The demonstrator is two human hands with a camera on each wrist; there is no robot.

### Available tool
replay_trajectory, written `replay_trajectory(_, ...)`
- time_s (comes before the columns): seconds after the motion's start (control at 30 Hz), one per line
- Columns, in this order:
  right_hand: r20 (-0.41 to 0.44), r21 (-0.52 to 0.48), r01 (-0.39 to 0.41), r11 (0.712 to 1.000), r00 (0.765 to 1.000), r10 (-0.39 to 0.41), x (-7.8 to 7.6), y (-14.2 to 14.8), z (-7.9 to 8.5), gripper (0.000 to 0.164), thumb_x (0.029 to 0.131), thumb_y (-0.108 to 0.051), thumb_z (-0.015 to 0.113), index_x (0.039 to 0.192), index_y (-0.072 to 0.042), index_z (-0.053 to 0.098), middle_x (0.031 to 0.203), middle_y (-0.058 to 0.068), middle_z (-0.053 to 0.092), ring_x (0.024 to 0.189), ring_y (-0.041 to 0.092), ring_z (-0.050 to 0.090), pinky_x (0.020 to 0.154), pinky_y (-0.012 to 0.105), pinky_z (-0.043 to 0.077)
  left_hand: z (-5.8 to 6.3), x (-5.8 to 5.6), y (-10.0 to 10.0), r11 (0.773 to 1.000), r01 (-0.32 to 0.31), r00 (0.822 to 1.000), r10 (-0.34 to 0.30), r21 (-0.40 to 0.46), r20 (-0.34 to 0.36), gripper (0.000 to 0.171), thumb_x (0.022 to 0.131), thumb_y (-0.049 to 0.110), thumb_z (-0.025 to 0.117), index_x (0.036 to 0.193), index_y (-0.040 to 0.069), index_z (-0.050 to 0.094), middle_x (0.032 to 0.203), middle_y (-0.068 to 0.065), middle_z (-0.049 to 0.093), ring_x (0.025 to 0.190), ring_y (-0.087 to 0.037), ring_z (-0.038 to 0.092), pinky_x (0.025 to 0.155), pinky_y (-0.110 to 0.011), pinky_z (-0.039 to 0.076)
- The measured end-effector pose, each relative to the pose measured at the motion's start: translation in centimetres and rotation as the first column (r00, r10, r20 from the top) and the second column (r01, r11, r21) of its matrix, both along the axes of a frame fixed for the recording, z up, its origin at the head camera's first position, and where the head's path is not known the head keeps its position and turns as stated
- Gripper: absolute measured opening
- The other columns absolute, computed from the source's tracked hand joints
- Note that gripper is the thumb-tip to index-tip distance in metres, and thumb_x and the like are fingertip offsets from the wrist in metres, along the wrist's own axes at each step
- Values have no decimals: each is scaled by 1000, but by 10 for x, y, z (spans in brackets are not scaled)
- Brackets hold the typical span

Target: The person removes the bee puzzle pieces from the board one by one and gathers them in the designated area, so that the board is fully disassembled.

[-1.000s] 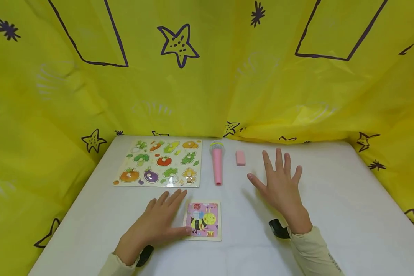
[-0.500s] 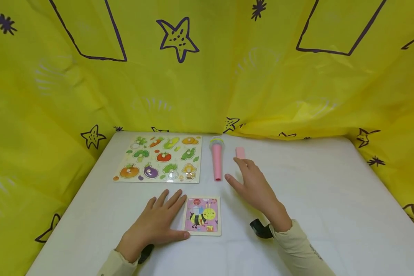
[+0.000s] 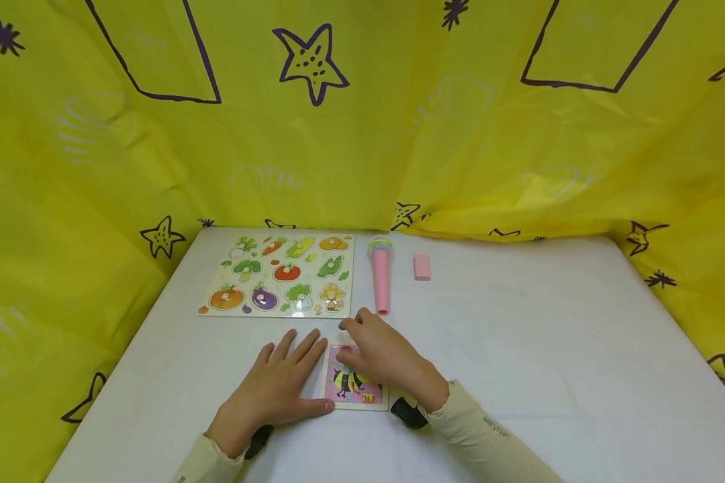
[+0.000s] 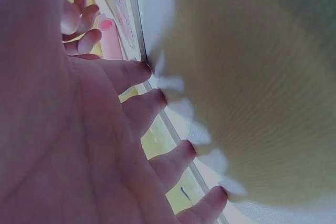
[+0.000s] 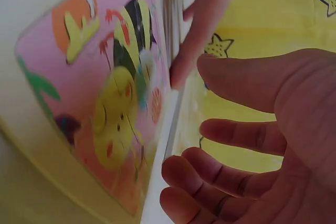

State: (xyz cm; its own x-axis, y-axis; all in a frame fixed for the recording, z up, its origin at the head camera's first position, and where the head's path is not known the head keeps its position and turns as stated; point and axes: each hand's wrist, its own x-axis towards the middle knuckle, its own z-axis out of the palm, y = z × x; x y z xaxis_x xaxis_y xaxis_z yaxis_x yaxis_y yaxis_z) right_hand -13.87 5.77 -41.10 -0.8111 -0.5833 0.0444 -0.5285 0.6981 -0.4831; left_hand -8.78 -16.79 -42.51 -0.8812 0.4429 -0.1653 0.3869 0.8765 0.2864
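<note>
In the head view a small square bee jigsaw puzzle (image 3: 350, 389) lies flat on the white table. My left hand (image 3: 272, 386) rests spread at its left side, thumb tip at the lower left corner. Over the puzzle's upper right part reaches my right hand (image 3: 387, 352), hiding the bee's head in that view. The right wrist view shows the whole bee picture (image 5: 110, 108) beside the right hand (image 5: 252, 156), whose fingers are loosely bent and hold nothing. The left wrist view shows the left palm and straight fingers (image 4: 139, 111).
Behind the hands lies a vegetable peg puzzle board (image 3: 286, 272). Right of it is a pink toy microphone (image 3: 381, 282) with a grey head, then a small pink block (image 3: 421, 267). A yellow curtain (image 3: 362, 147) with starfish drawings hangs along the table's back and sides.
My right hand has swept left from the right side of the table, past the pink block and microphone, to the bee puzzle. The left hand stays nearly in place.
</note>
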Motion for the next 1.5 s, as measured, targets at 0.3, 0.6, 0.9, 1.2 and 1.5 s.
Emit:
replay_trajectory(0.3,-7,55,-53,997,999,54,3,-16,-6,39,93,-22,88,120,-1,70,107,11,60,90,19,60,80,31,56,2,-3,2,1000,8,999,-8,17,-32,101,88,69,75,164,9,44,172,-7,36,156,-48,27,116,-74,28)
replay_trajectory(0.6,18,31,-42,999,999,42,9,-13,-13,35,91,-21,89,111,-3,67,103,8,52,85,16,53,76,28,52,-2,1,4,1000,-8,1000,9,18,-20,102,86,72,75,162,10,47,171,-7,37,155,-49,28,115,-75,29)
replay_trajectory(0.9,19,3,-35,999,999,34,14,-14,-14,30,91,-20,89,105,-5,66,104,3,49,87,15,51,79,28,52,-4,3,3,1000,-21,1000,21,22,-7,102,84,72,76,162,11,48,170,-7,38,154,-49,29,114,-76,29)
replay_trajectory(1.2,-13,-18,-24,1000,1000,23,17,-14,-18,28,91,-19,88,108,-4,71,101,0,48,88,13,50,82,27,52,0,2,2,999,-20,1000,20,34,18,103,85,72,76,162,10,47,171,-7,37,155,-49,27,115,-77,27)
replay_trajectory(1.5,-30,-44,-32,999,999,30,18,-15,-14,27,89,-14,89,104,-2,70,101,3,51,84,15,54,78,30,53,-2,2,2,999,-25,999,24,32,23,103,86,73,75,163,10,46,172,-7,36,155,-49,27,115,-77,26)
